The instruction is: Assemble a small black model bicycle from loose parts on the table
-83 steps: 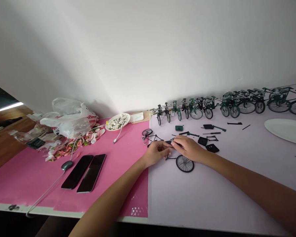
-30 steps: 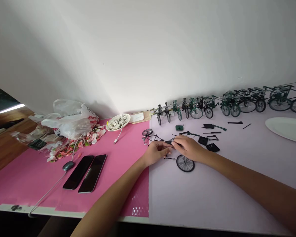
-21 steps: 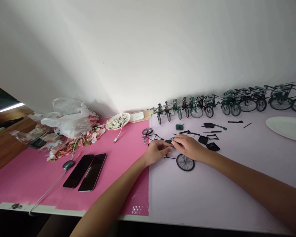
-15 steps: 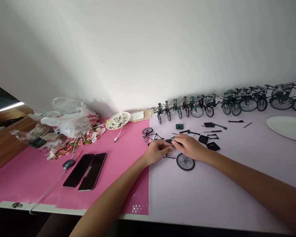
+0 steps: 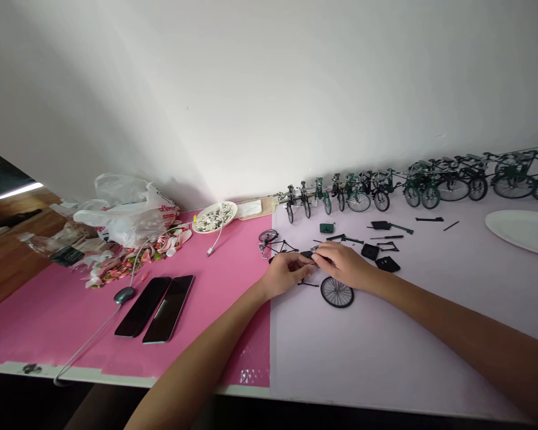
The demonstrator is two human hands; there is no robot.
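Observation:
My left hand (image 5: 287, 273) and my right hand (image 5: 342, 263) meet over the pale sheet, fingertips pinched together. A small dark model part shows between them, mostly covered by the fingers, so its exact kind is hidden. Just beyond the left hand lies a dark model bicycle frame (image 5: 283, 246) with one wheel (image 5: 268, 236) on it. A loose spoked wheel (image 5: 337, 292) rests flat below my right hand. Close under the fingers is a thin black part (image 5: 308, 284). Past the right hand are a black square piece (image 5: 388, 264) and another black piece (image 5: 370, 252).
Finished-looking model bicycles (image 5: 358, 200) stand in a row along the wall. A white plate (image 5: 524, 232) sits at right. On the pink side are two phones (image 5: 168, 309), a cable (image 5: 137, 263), a plate of small white parts (image 5: 215, 217), a plastic bag (image 5: 132, 209) and a bottle (image 5: 54, 251).
Both hands keep nearly the same place and pinch. The whole view has shifted very slightly.

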